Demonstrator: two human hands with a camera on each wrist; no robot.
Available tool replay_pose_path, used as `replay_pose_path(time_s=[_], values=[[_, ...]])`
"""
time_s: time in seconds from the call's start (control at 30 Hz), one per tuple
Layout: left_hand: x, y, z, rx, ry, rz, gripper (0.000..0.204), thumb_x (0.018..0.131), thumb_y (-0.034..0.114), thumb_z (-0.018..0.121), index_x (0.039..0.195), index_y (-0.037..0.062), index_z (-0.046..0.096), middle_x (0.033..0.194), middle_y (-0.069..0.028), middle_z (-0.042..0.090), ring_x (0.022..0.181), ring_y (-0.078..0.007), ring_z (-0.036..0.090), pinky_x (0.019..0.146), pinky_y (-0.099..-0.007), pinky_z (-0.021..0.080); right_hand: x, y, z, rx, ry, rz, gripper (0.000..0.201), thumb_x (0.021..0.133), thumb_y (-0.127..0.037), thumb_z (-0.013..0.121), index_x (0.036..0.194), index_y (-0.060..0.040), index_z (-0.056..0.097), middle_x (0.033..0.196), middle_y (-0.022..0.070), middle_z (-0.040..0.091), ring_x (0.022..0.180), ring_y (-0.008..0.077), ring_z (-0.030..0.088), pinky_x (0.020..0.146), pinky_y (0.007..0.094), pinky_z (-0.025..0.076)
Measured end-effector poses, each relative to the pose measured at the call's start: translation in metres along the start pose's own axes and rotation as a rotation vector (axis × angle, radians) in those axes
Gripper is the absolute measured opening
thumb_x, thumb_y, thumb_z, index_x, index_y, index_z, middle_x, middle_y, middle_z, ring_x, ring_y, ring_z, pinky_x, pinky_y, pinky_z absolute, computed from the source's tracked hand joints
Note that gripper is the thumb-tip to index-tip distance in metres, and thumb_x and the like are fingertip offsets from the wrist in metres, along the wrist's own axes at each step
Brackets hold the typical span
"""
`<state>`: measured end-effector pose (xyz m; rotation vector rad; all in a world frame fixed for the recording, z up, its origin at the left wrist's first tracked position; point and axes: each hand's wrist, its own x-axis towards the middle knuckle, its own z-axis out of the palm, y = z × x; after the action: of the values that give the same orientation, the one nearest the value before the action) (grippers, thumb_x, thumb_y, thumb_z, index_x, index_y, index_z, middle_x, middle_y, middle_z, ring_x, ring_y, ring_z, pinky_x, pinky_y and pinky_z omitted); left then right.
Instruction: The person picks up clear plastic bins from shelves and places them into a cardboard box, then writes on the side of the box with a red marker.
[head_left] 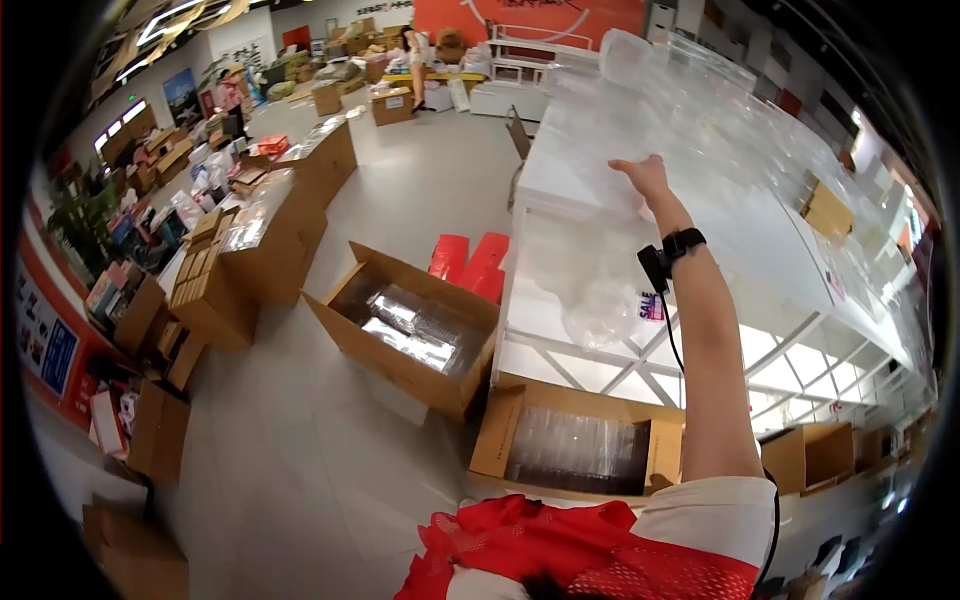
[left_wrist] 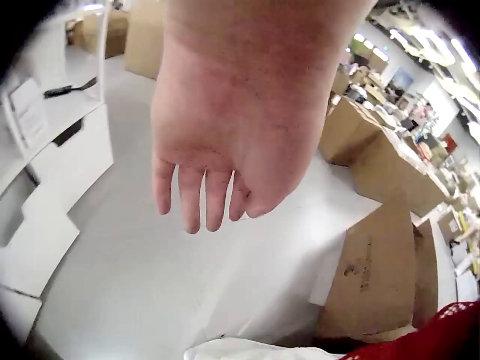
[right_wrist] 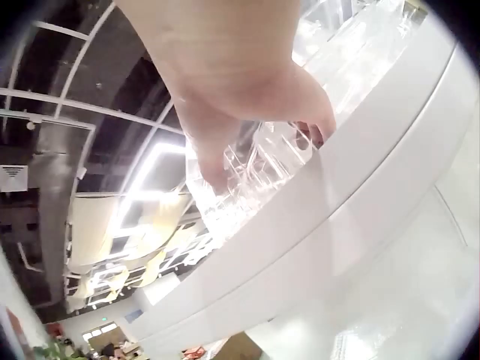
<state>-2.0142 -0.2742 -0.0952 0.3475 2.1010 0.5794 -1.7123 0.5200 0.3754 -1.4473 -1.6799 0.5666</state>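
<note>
My right hand (head_left: 645, 183) reaches out over the white tabletop (head_left: 575, 165), with the thumb spread away from the fingers. In the right wrist view clear plastic pieces (right_wrist: 262, 165) show between the thumb and the fingers (right_wrist: 321, 124), close to the table's white edge. More clear plastic pieces (head_left: 700, 110) crowd the table beyond the hand. My left hand (left_wrist: 232, 142) hangs with fingers loosely extended and nothing in it, above the grey floor and near a cardboard box (left_wrist: 371, 270). The head view does not show the left hand.
Two open cartons stand at the table's near side: one carton (head_left: 400, 375) with plastic-wrapped contents, another carton (head_left: 495, 440) holding clear stacked pieces. Red items (head_left: 470, 262) lie behind the first. Stacked cartons (head_left: 275, 235) line the left side. A person (head_left: 417, 65) stands far back.
</note>
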Motion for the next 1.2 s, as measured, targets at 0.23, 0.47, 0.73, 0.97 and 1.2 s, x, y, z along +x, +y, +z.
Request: replay_pose_path(time_s=[0.23, 0.47, 0.73, 0.97, 1.2], values=[[0.061, 0.068, -0.09, -0.048, 0.085, 0.289, 0.024, 0.087, 0.017, 0.05, 0.103, 0.0005, 0.057, 0.096, -0.0101, 0.061, 0.086, -0.0158, 0.056, 0.075, -0.03, 0.044, -0.097, 0.007, -0.057, 0.254, -0.031, -0.029, 0.058, 0.06, -0.032, 0.076, 0.096, 0.0067, 0.052, 0.086, 0.0096, 0.055, 0.081, 0.0189, 0.053, 0.074, 0.0307, 0.043], [0.009, 0.454, -0.028, -0.134, -0.352, 0.935, 0.041, 0.09, 0.015, 0.047, 0.127, 0.001, 0.039, 0.125, -0.0112, 0.047, 0.115, -0.0212, 0.045, 0.096, -0.0313, 0.034, -0.281, 0.016, -0.157, 0.491, -0.151, -0.021, 0.071, 0.061, -0.021, 0.073, 0.12, -0.0006, 0.04, 0.106, 0.0069, 0.048, 0.101, 0.0215, 0.049, 0.091, 0.0344, 0.038], [-0.186, 0.564, 0.188, -0.11, -1.387, 1.383, 0.123, 0.05, 0.043, 0.081, 0.14, 0.0071, 0.004, 0.137, -0.0135, 0.025, 0.122, -0.0279, 0.034, 0.099, -0.0429, 0.03, -0.498, 0.096, -0.21, -0.037, 0.048, 0.019, 0.088, 0.054, -0.031, 0.081, 0.123, -0.0018, 0.035, 0.106, 0.0156, 0.047, 0.1, 0.0278, 0.05, 0.086, 0.0361, 0.041], [-0.274, 0.486, 0.321, 0.061, -1.528, 1.31, 0.103, 0.049, 0.011, 0.078, 0.136, 0.0051, 0.023, 0.118, -0.0111, 0.046, 0.105, -0.0234, 0.048, 0.09, -0.0361, 0.04, -0.645, 0.174, -0.261, 0.258, 0.135, 0.208, 0.111, 0.059, -0.019, 0.08, 0.139, -0.0068, 0.004, 0.128, 0.0179, 0.03, 0.118, 0.0311, 0.039, 0.101, 0.041, 0.031], [-0.395, 0.45, 0.422, 0.246, -1.542, 1.645, 0.104, 0.052, 0.017, 0.081, 0.136, 0.0055, 0.023, 0.118, -0.0109, 0.047, 0.105, -0.0224, 0.048, 0.089, -0.0347, 0.04, -0.712, 0.216, -0.372, 0.309, 0.424, 0.317, 0.111, 0.059, -0.008, 0.078, 0.14, -0.011, 0.002, 0.133, 0.0155, 0.029, 0.12, 0.0293, 0.038, 0.102, 0.042, 0.029]])
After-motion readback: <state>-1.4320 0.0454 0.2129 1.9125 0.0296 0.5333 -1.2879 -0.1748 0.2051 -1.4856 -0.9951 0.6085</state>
